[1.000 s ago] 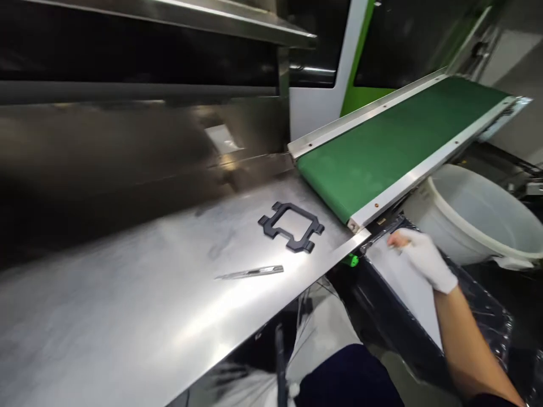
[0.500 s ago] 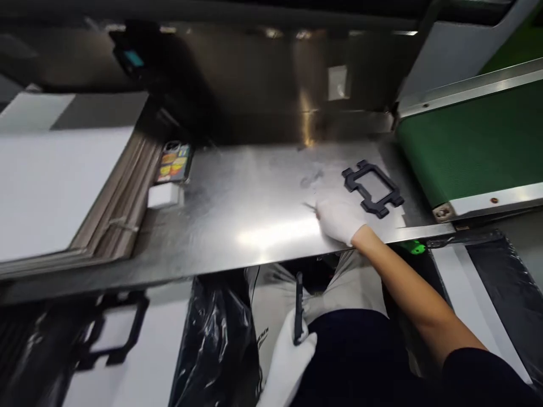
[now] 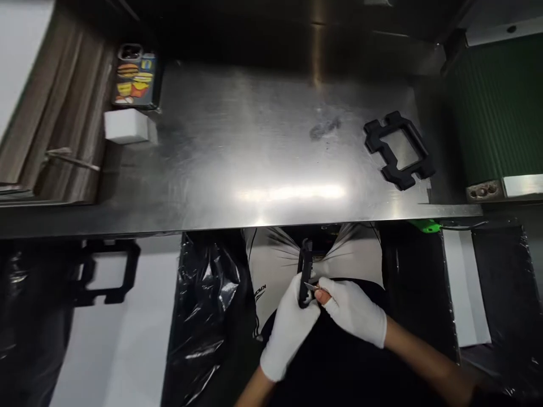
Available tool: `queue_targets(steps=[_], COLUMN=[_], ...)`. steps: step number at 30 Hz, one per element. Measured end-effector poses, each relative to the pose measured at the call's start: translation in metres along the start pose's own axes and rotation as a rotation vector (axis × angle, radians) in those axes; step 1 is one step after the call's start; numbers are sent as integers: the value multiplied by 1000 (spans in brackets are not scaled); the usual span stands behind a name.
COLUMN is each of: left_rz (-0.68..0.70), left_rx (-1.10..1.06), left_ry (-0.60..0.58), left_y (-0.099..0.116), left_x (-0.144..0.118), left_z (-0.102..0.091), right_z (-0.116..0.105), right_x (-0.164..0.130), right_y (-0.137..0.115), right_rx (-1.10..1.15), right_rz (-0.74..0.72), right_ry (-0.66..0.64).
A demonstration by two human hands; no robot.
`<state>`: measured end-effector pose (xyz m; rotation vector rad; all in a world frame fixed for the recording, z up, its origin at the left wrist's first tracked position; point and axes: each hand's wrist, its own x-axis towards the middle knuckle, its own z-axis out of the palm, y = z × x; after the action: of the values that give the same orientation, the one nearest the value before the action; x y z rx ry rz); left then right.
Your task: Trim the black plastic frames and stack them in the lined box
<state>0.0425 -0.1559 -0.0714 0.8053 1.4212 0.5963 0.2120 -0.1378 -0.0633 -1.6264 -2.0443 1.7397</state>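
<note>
Over my lap, my left hand (image 3: 292,322) in a white glove is closed around a black plastic frame (image 3: 305,263), held upright and seen edge-on. My right hand (image 3: 356,312), gloved with a bare thumb tip, pinches a small blade (image 3: 311,286). The blade's tip meets the side of the frame, or lies just in front of it; I cannot tell which. A second black plastic frame (image 3: 387,155) lies flat on the steel table (image 3: 237,152), towards the right.
On the left are a stack of cardboard sheets (image 3: 55,113), a phone (image 3: 136,79) in a patterned case and a white block (image 3: 127,125). A green conveyor belt (image 3: 500,113) stands right. Below the table edge, another black frame (image 3: 130,271) sits above a white box (image 3: 127,339).
My right hand has come from the steel tabletop down to the frame in my left hand, bringing the blade. The view has shifted downwards and closer.
</note>
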Motion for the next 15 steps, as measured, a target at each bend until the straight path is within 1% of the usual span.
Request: queue_targets(steps=[3,7,11,15], left_rz=[19,-1,-5,-38], left_rx=[45,54,92,123], left_ry=[-11,-37,-8,11], left_y=[2,-2,-5,-7], left_x=[-1,1,4,5], left_z=[5,8,8,9], right_z=[0,-2,3,7], right_x=[3,3,3,3], right_y=[1,1,4,6], right_rx=[-56,-111,-58,34], right_rz=[32,77,117,134], right_ry=[-19,-67,-55,-59])
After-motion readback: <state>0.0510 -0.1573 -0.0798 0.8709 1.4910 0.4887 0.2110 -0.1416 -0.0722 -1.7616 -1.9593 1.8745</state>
